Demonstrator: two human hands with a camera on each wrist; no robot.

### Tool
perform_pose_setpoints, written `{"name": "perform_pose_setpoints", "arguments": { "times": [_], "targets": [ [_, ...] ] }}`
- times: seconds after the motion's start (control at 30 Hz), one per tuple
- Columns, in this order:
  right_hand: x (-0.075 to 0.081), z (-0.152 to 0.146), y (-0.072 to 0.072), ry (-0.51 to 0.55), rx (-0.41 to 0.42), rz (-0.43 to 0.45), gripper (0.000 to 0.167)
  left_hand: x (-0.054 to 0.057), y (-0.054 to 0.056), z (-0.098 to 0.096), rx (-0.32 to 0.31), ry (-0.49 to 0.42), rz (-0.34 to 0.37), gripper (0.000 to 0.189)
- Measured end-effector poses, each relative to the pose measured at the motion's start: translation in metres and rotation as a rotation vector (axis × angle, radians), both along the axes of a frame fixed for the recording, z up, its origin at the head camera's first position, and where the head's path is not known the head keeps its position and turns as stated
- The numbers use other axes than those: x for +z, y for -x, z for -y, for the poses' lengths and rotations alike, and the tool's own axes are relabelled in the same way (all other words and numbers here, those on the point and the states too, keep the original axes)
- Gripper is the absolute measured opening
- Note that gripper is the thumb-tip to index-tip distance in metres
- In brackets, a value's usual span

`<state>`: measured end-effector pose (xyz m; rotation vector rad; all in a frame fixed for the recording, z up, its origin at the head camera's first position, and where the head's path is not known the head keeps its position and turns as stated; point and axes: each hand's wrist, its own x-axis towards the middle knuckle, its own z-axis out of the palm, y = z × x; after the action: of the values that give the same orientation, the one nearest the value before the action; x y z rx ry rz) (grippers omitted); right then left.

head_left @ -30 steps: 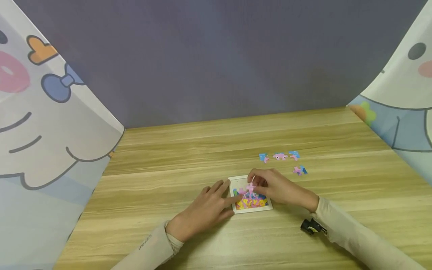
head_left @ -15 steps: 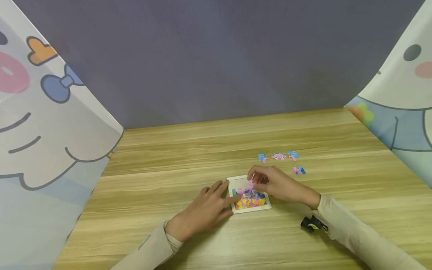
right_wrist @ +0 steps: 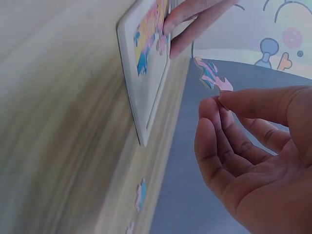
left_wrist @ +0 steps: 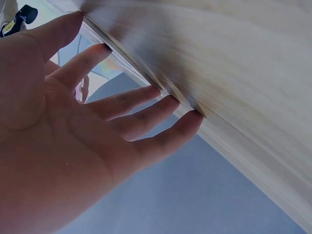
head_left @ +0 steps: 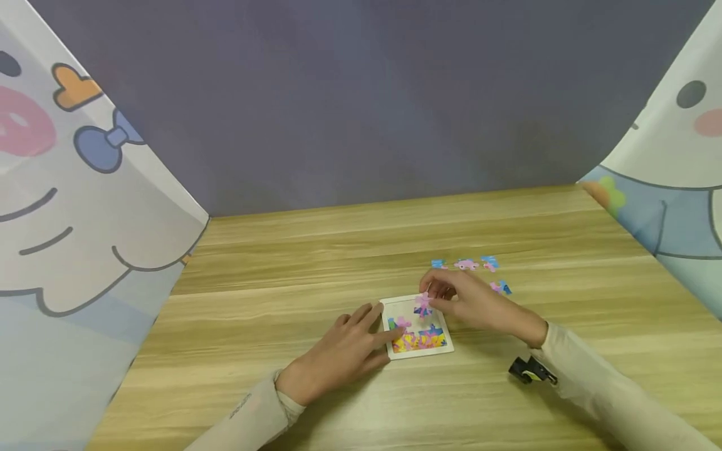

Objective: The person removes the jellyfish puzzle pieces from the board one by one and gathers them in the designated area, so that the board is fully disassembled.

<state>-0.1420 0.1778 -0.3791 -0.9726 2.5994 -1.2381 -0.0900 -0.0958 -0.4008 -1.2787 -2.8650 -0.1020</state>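
A square white puzzle tray (head_left: 413,356) lies on the table, its lower rows filled with yellow, pink and blue jigsaw pieces (head_left: 420,340). My left hand (head_left: 344,351) rests along the tray's left side with fingers spread, the index fingertip on a pink piece inside. In the left wrist view its fingers (left_wrist: 131,105) are extended, their tips at the tray's edge. My right hand (head_left: 474,307) pinches a pink and blue jigsaw piece (head_left: 423,304) between thumb and fingertips. That piece (right_wrist: 212,77) is raised above the tray in the right wrist view. Bare white tray bottom shows beneath it.
Beyond the tray, several loose jigsaw pieces (head_left: 466,265) lie in a row, and another piece (head_left: 501,287) sits near the right hand. A black wrist camera (head_left: 532,370) hangs at the right sleeve. A grey partition (head_left: 361,106) stands behind the wooden table (head_left: 282,250).
My right hand has lifted the pink and blue jigsaw piece out of the tray's middle and moved slightly up and right, uncovering bare tray bottom. The left hand has stayed in place.
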Motion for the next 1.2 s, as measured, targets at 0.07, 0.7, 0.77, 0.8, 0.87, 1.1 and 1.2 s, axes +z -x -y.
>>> {"name": "perform_pose_setpoints", "arguments": {
  "times": [0.07, 0.7, 0.77, 0.8, 0.87, 1.1, 1.2],
  "targets": [
    [0.002, -0.003, 0.0, -0.011, -0.011, -0.016, 0.019, 0.0, 0.0, -0.001, -0.007, -0.002, -0.014, 0.043],
    [0.002, -0.047, 0.01, -0.017, -0.112, -0.144, 0.02, -0.001, -0.003, -0.002, -0.013, -0.002, -0.046, 0.042],
    [0.001, -0.051, 0.015, -0.022, -0.122, -0.131, 0.018, -0.001, -0.002, -0.001, -0.007, -0.004, -0.036, 0.043],
    [0.001, -0.052, 0.017, -0.029, -0.13, -0.122, 0.018, -0.001, -0.002, -0.001, -0.005, -0.006, -0.028, 0.043],
    [0.0, -0.056, 0.02, -0.046, -0.149, -0.11, 0.016, 0.0, -0.001, -0.001, -0.004, -0.007, -0.02, 0.044],
    [-0.002, -0.065, 0.027, -0.081, -0.177, -0.1, 0.016, 0.001, 0.0, 0.0, -0.006, -0.015, -0.007, 0.044],
    [-0.005, -0.067, 0.029, -0.085, -0.179, -0.083, 0.015, 0.001, -0.001, 0.0, -0.005, -0.014, -0.004, 0.045]
  ]
}}
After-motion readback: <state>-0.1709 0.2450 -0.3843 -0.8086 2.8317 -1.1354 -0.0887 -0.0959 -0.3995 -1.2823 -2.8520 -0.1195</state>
